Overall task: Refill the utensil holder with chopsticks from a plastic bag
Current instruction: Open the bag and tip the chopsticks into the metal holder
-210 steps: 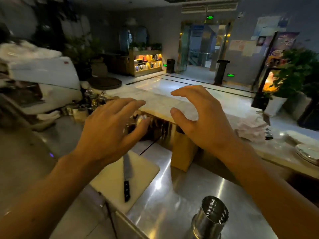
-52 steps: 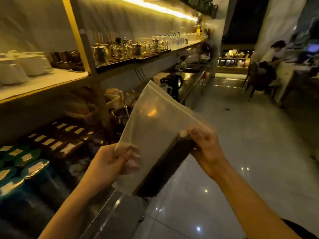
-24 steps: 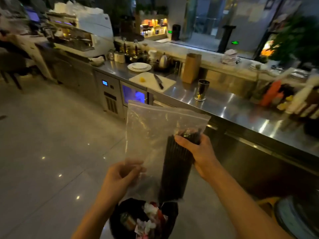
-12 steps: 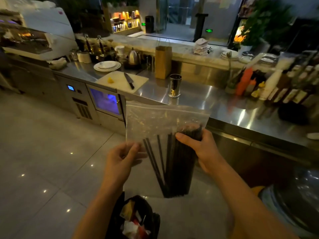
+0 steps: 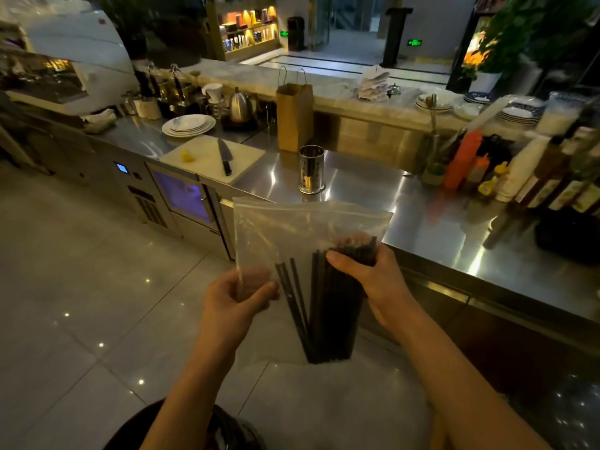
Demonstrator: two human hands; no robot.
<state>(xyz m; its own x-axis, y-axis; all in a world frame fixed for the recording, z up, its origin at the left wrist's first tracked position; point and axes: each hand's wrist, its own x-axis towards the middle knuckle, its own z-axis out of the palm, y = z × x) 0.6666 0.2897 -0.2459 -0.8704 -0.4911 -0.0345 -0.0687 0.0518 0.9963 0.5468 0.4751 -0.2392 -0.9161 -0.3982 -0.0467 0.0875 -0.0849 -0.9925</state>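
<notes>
Head view: left hand [image 5: 238,295] pinches the plastic bag [image 5: 292,228] edge between thumb and curled fingers. Right hand [image 5: 373,280] wraps the chopsticks [image 5: 324,306] bundle through the plastic, forearms raised before the utensil holder [image 5: 311,169].

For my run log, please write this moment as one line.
left hand: pinches plastic bag | right hand: grips chopsticks through bag | utensil holder: upright on steel counter

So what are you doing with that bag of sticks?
A person is holding up a clear plastic zip bag with black chopsticks inside. The left hand pinches the bag's edge, and the right hand grips the bundle through the plastic. The shiny perforated metal utensil holder stands on the steel counter ahead, with no chopsticks sticking out of it yet.
</notes>
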